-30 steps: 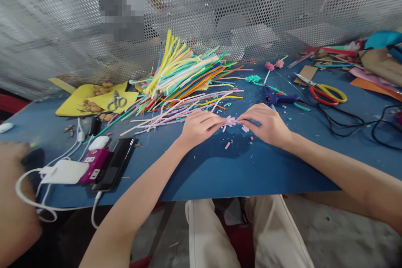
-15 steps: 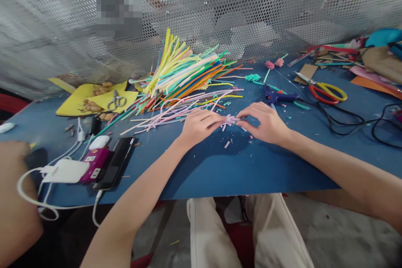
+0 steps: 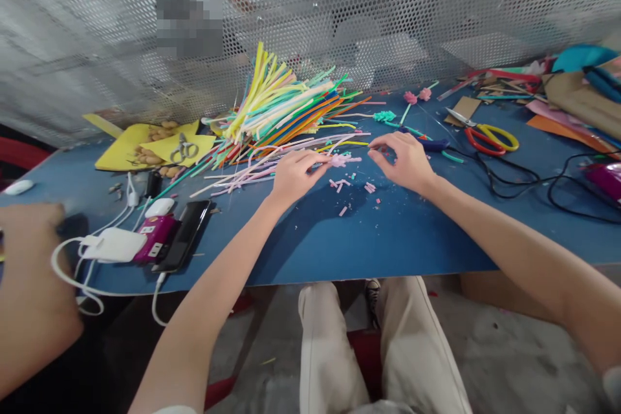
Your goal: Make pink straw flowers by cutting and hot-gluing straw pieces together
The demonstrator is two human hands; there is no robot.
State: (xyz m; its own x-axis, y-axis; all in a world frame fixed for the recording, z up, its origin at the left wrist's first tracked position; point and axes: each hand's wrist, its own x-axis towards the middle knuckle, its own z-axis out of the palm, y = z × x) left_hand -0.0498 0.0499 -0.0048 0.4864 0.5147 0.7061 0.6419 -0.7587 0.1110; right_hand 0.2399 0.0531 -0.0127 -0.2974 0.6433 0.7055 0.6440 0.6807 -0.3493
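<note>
- A blue worktable point(image 3: 310, 246) fills the view, backed by a wall of perforated metal mesh point(image 3: 436, 6), with grey floor below the near edge
- At far left another person's arm point(image 3: 29, 291) rests by a white charger point(image 3: 114, 244), a magenta power bank point(image 3: 154, 237) and a black phone point(image 3: 183, 242)
- Behind these lie yellow foam sheets point(image 3: 130, 145) with small grey scissors point(image 3: 183, 150), then a heap of coloured foam strips point(image 3: 286, 110)
- The left hand point(image 3: 294, 174) pinches a small pink fringed flower piece point(image 3: 339, 160) between closed fingertips, just above the table
- Pink scraps point(image 3: 342, 184) lie under it
- The right hand point(image 3: 405, 158) hovers beside the piece, fingers loosely curled and holding nothing
- Further right lie a blue glue gun point(image 3: 431, 142), red and yellow scissors point(image 3: 490, 137) and black cables point(image 3: 533, 181)
- No writing can be read
</note>
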